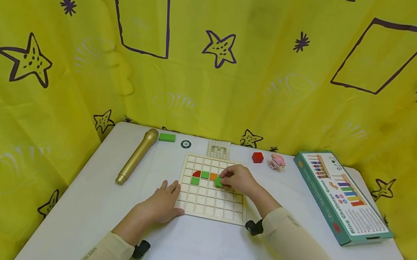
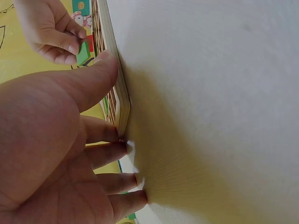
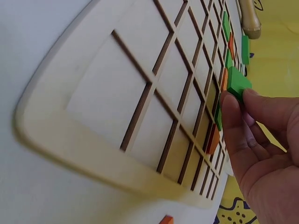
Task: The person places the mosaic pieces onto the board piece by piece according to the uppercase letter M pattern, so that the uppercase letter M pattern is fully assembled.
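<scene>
A pale wooden grid board (image 1: 214, 203) lies flat on the table. Between thumb and fingers my right hand (image 1: 240, 180) pinches a green square tile (image 3: 238, 83), tilted just over the board's cells. To its left, a rounded red tile (image 1: 196, 174), a green tile (image 1: 205, 174) and an orange tile (image 1: 213, 176) sit in one row, with another green tile (image 1: 195, 181) below the red one. Partly covered by my right hand in the head view, an orange-red tile (image 3: 213, 141) shows in the right wrist view. My left hand (image 1: 158, 204), fingers extended, rests against the board's front left corner.
Along the back stand a green block (image 1: 167, 137), a round dark token (image 1: 186, 144), a patterned card (image 1: 219, 149), a red block (image 1: 257, 157) and a pink figurine (image 1: 277, 162). A gold microphone (image 1: 136, 157) lies left, a game box (image 1: 342, 200) right.
</scene>
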Action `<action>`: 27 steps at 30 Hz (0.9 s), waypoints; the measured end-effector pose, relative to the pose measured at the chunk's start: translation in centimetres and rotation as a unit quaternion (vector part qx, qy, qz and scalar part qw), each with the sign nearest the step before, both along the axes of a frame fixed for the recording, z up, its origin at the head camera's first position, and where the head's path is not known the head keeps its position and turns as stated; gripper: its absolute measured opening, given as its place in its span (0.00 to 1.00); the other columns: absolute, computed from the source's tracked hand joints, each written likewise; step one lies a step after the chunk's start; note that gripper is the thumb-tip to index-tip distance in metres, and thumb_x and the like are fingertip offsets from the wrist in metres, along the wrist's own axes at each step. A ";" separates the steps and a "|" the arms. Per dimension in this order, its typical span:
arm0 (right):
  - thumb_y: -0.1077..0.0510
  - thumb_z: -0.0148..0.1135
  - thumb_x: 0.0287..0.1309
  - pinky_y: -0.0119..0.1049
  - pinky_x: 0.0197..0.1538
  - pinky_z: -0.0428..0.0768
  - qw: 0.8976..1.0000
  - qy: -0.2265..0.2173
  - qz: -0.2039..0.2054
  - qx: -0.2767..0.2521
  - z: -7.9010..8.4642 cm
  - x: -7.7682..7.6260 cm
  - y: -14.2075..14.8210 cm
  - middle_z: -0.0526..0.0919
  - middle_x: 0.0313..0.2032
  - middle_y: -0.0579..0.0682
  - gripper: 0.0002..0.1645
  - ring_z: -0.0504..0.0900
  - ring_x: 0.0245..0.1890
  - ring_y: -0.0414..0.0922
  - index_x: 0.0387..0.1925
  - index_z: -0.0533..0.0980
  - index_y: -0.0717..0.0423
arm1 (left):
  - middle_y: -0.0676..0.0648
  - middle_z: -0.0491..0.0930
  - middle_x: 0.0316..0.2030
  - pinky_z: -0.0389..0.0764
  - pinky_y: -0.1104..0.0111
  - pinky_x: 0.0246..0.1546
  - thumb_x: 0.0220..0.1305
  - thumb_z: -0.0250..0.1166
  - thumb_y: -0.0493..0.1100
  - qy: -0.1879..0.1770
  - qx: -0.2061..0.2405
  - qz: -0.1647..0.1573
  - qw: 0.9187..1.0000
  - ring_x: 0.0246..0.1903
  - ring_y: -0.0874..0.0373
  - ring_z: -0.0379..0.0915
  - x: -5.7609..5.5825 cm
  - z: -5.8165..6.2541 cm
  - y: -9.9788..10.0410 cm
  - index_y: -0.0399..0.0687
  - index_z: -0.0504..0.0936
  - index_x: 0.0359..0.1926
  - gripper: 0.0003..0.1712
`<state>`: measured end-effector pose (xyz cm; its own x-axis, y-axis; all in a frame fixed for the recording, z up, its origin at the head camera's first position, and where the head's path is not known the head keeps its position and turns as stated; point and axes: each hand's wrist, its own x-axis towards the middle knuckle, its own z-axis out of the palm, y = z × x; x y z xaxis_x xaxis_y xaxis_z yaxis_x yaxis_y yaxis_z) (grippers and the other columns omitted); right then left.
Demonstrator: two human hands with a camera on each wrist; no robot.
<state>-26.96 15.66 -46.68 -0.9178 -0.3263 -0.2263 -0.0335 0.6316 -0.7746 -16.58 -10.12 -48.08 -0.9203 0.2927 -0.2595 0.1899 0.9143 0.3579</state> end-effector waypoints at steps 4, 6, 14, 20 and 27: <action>0.67 0.66 0.63 0.33 0.36 0.85 1.000 -0.009 -0.001 -0.016 -0.2 -0.2 -0.8 0.83 0.34 0.53 0.02 0.83 0.29 0.43 0.37 0.82 0.64 | 0.35 0.52 0.76 0.57 0.44 0.71 0.68 0.66 0.54 0.002 0.001 -0.003 1.000 0.75 0.32 0.41 0.0 -0.1 -0.1 0.30 0.56 0.75 0.48; 0.67 0.67 0.63 0.33 0.35 0.84 1.000 -0.010 0.000 -0.015 -0.3 -0.2 -1.1 0.83 0.34 0.52 0.02 0.83 0.28 0.43 0.37 0.83 0.63 | 0.34 0.53 0.76 0.57 0.44 0.70 0.68 0.66 0.54 0.003 0.003 -0.004 1.000 0.75 0.32 0.41 0.0 0.0 -0.2 0.29 0.56 0.75 0.48; 0.65 0.69 0.61 0.32 0.33 0.82 1.000 -0.002 0.007 0.011 -0.3 -0.1 -1.9 0.84 0.31 0.49 0.03 0.81 0.26 0.42 0.36 0.84 0.61 | 0.35 0.53 0.76 0.58 0.44 0.70 0.68 0.66 0.55 0.004 0.007 -0.003 1.000 0.75 0.32 0.41 0.0 -0.3 -0.3 0.29 0.56 0.75 0.49; 0.65 0.69 0.61 0.31 0.33 0.80 0.999 0.014 0.015 0.031 -0.5 0.0 -2.0 0.84 0.30 0.48 0.02 0.79 0.27 0.42 0.36 0.84 0.61 | 0.35 0.53 0.76 0.58 0.44 0.70 0.68 0.66 0.55 0.002 0.007 -0.004 1.000 0.75 0.32 0.41 -0.1 -0.3 -0.2 0.30 0.56 0.75 0.49; 0.61 0.71 0.60 0.32 0.37 0.77 0.996 0.046 0.024 0.076 -0.8 0.0 -2.4 0.84 0.32 0.45 0.03 0.76 0.35 0.43 0.32 0.86 0.58 | 0.35 0.53 0.76 0.59 0.43 0.69 0.67 0.66 0.55 0.001 0.004 -0.002 1.000 0.75 0.32 0.42 -0.1 -0.3 -0.2 0.30 0.56 0.75 0.49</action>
